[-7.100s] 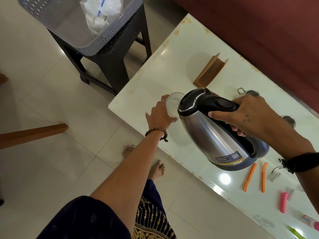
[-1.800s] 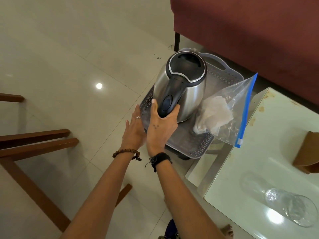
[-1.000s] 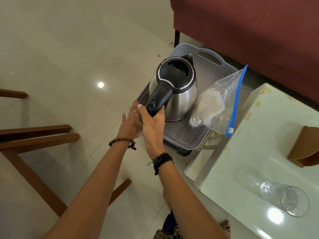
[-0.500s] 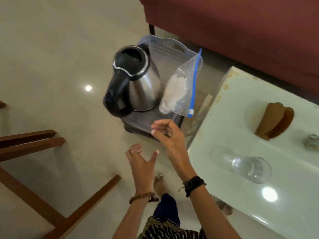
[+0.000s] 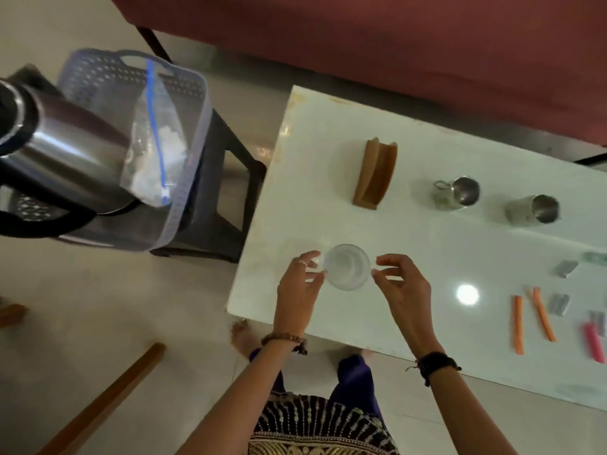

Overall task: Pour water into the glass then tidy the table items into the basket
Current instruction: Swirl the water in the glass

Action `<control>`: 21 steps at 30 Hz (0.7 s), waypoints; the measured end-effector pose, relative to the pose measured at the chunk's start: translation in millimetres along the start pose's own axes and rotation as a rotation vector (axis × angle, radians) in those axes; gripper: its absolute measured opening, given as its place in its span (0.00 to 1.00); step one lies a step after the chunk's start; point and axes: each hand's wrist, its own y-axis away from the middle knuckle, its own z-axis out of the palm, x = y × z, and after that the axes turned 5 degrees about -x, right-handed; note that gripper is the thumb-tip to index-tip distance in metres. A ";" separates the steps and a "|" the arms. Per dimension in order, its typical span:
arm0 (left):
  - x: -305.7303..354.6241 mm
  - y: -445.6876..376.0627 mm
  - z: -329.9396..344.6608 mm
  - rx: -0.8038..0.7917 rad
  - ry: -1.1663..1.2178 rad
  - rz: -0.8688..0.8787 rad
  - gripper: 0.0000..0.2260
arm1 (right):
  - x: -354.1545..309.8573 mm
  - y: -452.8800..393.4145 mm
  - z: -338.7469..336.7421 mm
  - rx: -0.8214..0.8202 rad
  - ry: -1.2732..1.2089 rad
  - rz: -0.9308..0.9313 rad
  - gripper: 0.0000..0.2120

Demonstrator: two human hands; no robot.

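Glass (image 5: 346, 267) is standing on the table (image 5: 427, 244) near the front-left corner, looks like there's water in it, so pouring is done I'd say. My left hand (image 5: 297, 292) and right hand (image 5: 404, 287) sit either side of it, fingers curled toward the rim; can't tell if they grip it yet. Kettle (image 5: 59, 159) and zip bag (image 5: 152, 142) sit in the basket (image 5: 193, 139) already. Left to tidy: brown holder (image 5: 374, 174), two steel cups (image 5: 458, 192), orange sticks (image 5: 518, 323), pink thing (image 5: 594, 343).

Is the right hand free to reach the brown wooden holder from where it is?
Probably yes. The right hand holds nothing, beside the glass, and only bare table lies between it and the brown wooden holder.
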 end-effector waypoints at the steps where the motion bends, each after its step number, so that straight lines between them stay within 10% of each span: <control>1: 1.4 -5.0 5.7 0.016 -0.018 0.009 0.16 | 9.9 -5.4 -6.7 -0.029 0.008 0.010 0.13; 7: 3.2 -19.9 22.1 0.003 -0.081 -0.089 0.16 | 45.2 -24.6 0.4 -0.467 0.171 0.009 0.44; 21: 11.0 -29.0 29.9 0.022 -0.196 -0.127 0.15 | 59.8 -26.8 24.2 -0.329 0.076 -0.054 0.41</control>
